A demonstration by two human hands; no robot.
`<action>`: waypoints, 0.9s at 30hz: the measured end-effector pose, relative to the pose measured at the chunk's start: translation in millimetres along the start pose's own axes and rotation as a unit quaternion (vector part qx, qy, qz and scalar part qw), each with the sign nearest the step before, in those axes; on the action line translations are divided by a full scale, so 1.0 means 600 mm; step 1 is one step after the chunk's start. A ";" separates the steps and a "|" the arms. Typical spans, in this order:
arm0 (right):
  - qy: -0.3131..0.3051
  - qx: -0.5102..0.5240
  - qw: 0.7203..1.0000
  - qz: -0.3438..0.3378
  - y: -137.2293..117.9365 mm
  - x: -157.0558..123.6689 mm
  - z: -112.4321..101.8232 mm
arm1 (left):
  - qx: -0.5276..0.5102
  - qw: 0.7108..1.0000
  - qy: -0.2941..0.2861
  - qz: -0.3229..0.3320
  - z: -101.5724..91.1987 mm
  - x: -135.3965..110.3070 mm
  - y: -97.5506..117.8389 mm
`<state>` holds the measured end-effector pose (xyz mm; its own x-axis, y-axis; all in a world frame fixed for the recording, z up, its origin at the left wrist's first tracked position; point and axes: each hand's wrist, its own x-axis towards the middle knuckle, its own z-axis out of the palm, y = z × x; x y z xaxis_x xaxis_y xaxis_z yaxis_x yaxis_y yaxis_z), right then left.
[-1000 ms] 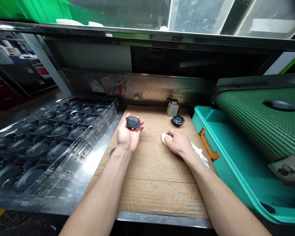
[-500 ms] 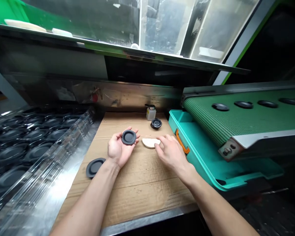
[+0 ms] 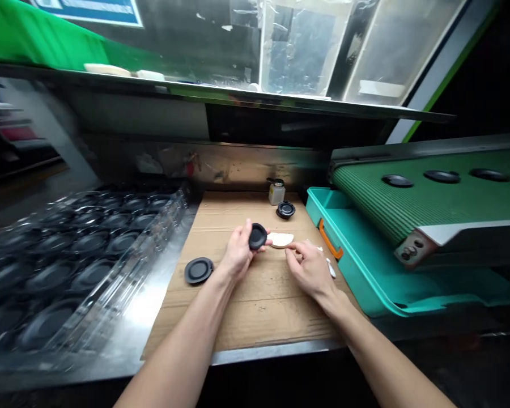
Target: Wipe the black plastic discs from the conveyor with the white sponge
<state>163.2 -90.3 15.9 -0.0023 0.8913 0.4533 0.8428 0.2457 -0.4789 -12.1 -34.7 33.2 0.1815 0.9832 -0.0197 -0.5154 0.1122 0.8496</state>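
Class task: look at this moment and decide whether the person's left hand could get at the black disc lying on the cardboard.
Probably yes. The left hand is close to the black disc, with only bare cardboard between them. However, it is holding another disc, which would likely need setting down first.

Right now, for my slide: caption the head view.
Left hand holds a black disc; right hand is beside a white pad.

I watch through a single head-worn camera facing forward and down, close above the left hand (image 3: 238,255), right hand (image 3: 311,272) and table (image 3: 255,323).
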 end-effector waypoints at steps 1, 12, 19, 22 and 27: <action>0.004 -0.025 1.000 -0.011 0.007 0.012 0.011 | 0.035 0.999 -0.006 0.020 -0.003 -0.011 0.013; -0.047 -0.104 0.993 -0.035 0.034 0.041 0.083 | 0.588 0.807 0.041 -0.040 -0.178 -0.148 0.196; -0.027 -0.084 0.995 -0.045 0.039 0.037 0.079 | 0.642 0.763 0.009 -0.074 -0.198 -0.113 0.164; -0.024 -0.073 0.996 -0.045 0.040 0.039 0.078 | 0.646 0.758 0.024 -0.089 -0.203 -0.100 0.159; -0.025 -0.063 0.997 -0.039 0.040 0.039 0.076 | 0.630 0.769 0.004 -0.105 -0.208 -0.089 0.157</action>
<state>158.7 -45.9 -19.0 -0.0947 0.8901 0.4458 0.8998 0.2681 -0.3442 -175.2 -58.5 48.5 0.1422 0.9637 -0.2260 0.7474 0.0451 0.6629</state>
